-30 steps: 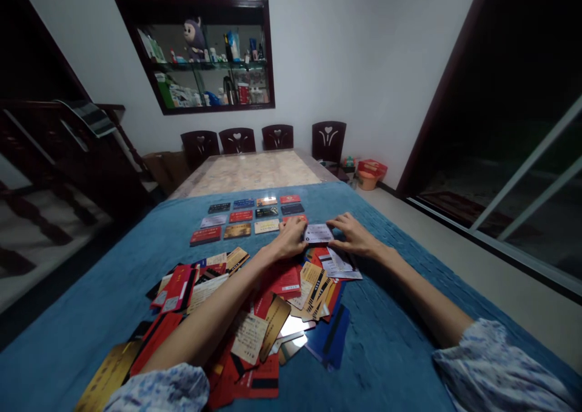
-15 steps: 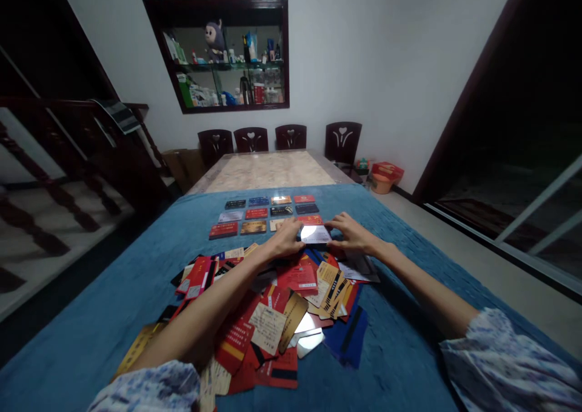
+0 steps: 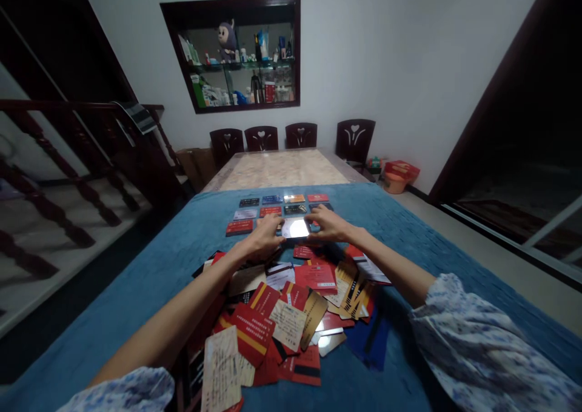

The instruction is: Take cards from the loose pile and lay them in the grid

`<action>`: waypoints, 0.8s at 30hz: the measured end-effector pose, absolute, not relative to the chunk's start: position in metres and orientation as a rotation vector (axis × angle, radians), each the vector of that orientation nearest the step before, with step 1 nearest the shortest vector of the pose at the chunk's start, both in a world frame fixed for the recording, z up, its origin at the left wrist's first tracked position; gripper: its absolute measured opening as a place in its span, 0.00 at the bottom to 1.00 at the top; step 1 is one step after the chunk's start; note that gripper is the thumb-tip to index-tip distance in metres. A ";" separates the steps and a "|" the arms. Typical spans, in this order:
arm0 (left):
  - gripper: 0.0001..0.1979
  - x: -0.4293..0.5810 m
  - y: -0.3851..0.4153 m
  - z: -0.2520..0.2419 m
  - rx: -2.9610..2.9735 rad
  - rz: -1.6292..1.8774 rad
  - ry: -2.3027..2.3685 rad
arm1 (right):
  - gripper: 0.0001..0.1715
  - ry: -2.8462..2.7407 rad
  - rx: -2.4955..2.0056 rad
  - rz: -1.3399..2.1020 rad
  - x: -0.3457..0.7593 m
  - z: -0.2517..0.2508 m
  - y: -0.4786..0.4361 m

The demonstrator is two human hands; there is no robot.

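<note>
Both hands hold one pale, glossy card (image 3: 295, 228) by its short ends, just above the blue cloth (image 3: 136, 291). My left hand (image 3: 262, 235) pinches its left end and my right hand (image 3: 328, 224) pinches its right end. Light glares off the card's face. Right behind it lie neat rows of cards (image 3: 268, 209) set out flat. In front of it, under my forearms, spreads a loose heap of cards (image 3: 291, 315), mostly red, tan and dark.
The blue cloth covers the near part of a long table; its bare marble top (image 3: 279, 168) continues behind. Several dark chairs (image 3: 300, 136) stand at the far end. A wall niche (image 3: 236, 54) holds bottles and a plush toy. A stair railing (image 3: 82, 151) runs at left.
Both hands have carried the pale card away from me, from the heap's far edge to the near row of laid-out cards. The view has shifted right and tilted.
</note>
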State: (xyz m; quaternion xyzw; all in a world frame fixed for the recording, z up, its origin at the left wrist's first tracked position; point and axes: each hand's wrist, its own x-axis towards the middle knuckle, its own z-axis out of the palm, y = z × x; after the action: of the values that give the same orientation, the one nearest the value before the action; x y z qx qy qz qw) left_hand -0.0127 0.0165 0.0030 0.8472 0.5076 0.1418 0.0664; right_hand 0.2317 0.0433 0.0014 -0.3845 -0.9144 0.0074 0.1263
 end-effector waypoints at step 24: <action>0.20 -0.112 0.052 0.043 2.433 0.215 2.009 | 0.19 -2.758 -1.118 -0.065 0.090 0.024 0.115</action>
State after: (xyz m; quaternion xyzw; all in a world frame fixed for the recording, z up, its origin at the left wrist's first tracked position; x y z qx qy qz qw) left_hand -0.1122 0.0523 0.0427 0.7693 0.6352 0.0681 -0.0104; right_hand 0.0903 0.1149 0.0242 -0.3742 -0.9234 -0.0217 0.0823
